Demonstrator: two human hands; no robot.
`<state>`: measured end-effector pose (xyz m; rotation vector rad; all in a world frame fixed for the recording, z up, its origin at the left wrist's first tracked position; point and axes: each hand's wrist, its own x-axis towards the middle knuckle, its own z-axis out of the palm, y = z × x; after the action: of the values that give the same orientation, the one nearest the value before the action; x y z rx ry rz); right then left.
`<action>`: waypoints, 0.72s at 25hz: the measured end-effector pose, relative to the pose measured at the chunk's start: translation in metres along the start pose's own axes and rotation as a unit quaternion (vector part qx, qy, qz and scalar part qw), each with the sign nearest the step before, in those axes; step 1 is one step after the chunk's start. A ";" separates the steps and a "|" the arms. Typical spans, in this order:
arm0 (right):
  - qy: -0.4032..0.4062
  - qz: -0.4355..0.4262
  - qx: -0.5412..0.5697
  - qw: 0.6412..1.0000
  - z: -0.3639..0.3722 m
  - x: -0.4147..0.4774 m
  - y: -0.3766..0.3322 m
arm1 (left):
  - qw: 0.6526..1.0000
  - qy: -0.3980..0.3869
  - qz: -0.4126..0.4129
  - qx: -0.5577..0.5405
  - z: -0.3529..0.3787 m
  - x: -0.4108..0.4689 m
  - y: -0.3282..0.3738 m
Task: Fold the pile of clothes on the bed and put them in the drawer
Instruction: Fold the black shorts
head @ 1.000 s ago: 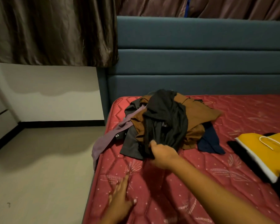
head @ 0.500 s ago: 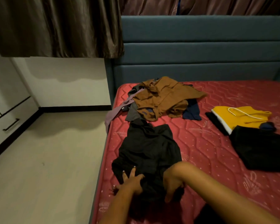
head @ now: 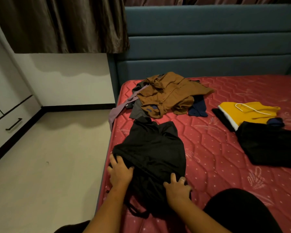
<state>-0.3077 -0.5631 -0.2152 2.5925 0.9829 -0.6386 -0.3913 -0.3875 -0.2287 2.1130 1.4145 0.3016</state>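
Clothes pile (head: 171,95) is seen heaped at the head-left corner of the bed (head: 217,165), and one black garment (head: 151,148) is spread along the left edge, just beside it. Bunched cloth at its near-left side is held in the left grip (head: 120,170), while the right grip (head: 177,187) is laid flat and wide on the fabric, holding nothing. If the cloth is pulled unevenly, creases could be folded in, or the garment dragged off the left edge onto the floor (head: 49,165). The drawer (head: 13,123) is seen closed, well apart
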 end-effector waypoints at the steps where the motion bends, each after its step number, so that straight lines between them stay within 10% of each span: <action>1: -0.005 0.007 -0.008 1.000 -0.001 0.002 0.002 | 0.997 0.022 -0.042 -0.054 -0.006 0.007 0.001; 4: 0.046 0.022 0.024 0.998 -0.034 0.025 0.025 | 0.983 0.041 -0.109 -0.139 -0.034 0.039 0.002; 8: 0.293 0.048 0.250 0.922 -0.179 0.046 0.079 | 0.971 0.084 0.030 -0.222 -0.091 0.096 0.062; 12: 0.470 0.092 0.194 0.856 -0.321 0.007 0.124 | 0.876 0.098 0.143 -0.450 -0.179 0.123 0.167; 15: 0.518 0.090 0.092 0.846 -0.320 -0.016 0.128 | 0.780 0.049 0.168 -0.601 -0.209 0.106 0.184; 18: 0.515 0.059 0.014 0.855 -0.219 -0.005 0.114 | 0.770 0.025 0.101 -0.629 -0.163 0.078 0.136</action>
<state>-0.1677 -0.5570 -0.0122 2.9439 1.0104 0.9033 -0.3323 -0.3002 -0.0285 1.0700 0.5892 1.0460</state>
